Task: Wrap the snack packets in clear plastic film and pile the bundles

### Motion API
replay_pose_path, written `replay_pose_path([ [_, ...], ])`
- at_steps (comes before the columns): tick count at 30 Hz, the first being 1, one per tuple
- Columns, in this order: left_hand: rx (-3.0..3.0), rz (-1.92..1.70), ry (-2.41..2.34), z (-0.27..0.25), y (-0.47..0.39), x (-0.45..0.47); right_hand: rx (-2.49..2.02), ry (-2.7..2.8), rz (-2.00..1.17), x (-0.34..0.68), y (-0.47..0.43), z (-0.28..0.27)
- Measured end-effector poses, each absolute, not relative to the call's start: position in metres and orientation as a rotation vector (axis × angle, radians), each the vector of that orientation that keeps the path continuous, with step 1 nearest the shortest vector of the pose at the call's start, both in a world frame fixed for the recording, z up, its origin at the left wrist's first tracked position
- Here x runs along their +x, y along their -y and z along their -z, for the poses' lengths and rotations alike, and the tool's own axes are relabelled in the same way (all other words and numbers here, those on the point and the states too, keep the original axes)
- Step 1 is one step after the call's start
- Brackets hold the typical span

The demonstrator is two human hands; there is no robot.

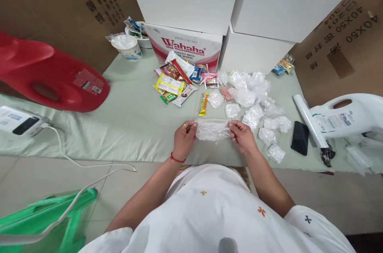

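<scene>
A crinkled sheet of clear plastic film (213, 130) is stretched sideways over the table's front part. My left hand (185, 138) pinches its left end between thumb and fingers, and my right hand (243, 136) pinches the right end. Just beyond the film lies a yellow-orange snack packet (203, 104). Several crumpled bundles of clear plastic (253, 116) lie to the right, beside and beyond my right hand. Farther back on the left is a pile of wrapped snacks (170, 84).
A pale green cloth covers the table (134, 125). A red jug (80, 85) and white power bank (20, 121) with a cable are left. A phone (299, 138), a film roll (309, 119) and a white jug (344, 119) are right. A Wahaha box (185, 47) stands behind.
</scene>
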State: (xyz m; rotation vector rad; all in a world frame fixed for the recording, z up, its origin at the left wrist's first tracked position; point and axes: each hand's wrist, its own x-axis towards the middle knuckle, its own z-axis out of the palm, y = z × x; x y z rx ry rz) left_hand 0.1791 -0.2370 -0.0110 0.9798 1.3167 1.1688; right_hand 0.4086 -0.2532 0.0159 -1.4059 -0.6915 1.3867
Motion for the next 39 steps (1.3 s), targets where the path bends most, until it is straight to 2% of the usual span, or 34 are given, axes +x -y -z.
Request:
replay_pose_path([
  [3, 0.948, -1.200, -1.408, 0.012, 0.232, 0.169, -1.358, 0.595, -1.378, 0.421, 0.254, -0.017],
  [6, 1.221, -1.316, -1.540, 0.003, 0.240, 0.167, -1.339, 0.560, -1.340, 0.422, 0.256, -0.016],
  [10, 1.745, -1.305, -1.307, -0.011, 0.254, 0.189, -1.283, 0.541, -1.378, 0.412, 0.258, -0.020],
  [13, 1.914, -1.142, -1.160, -0.005, 0.254, 0.209, -1.218, 0.514, -1.434, 0.411, 0.256, -0.025],
  [17, 1.675, -0.967, -1.134, 0.015, 0.245, 0.214, -1.154, 0.462, -1.469, 0.429, 0.252, -0.026],
  [23, 0.766, -1.089, -1.057, 0.013, 0.234, 0.194, -1.051, 0.379, -1.477, 0.469, 0.248, -0.017],
  [26, 0.528, -1.138, -0.962, 0.005, 0.229, 0.183, -1.018, 0.383, -1.485, 0.483, 0.248, -0.016],
  [30, 0.532, -1.182, -1.065, 0.010, 0.230, 0.163, -1.162, 0.485, -1.389, 0.485, 0.258, -0.019],
  [35, 0.795, -1.457, -1.718, 0.014, 0.249, 0.149, -1.260, 0.541, -1.385, 0.459, 0.275, -0.013],
  [37, 0.999, -1.411, -1.686, 0.003, 0.262, 0.156, -1.265, 0.573, -1.365, 0.446, 0.281, -0.007],
  [39, 1.138, -1.150, -1.440, -0.012, 0.273, 0.172, -1.269, 0.643, -1.325, 0.434, 0.287, -0.003],
])
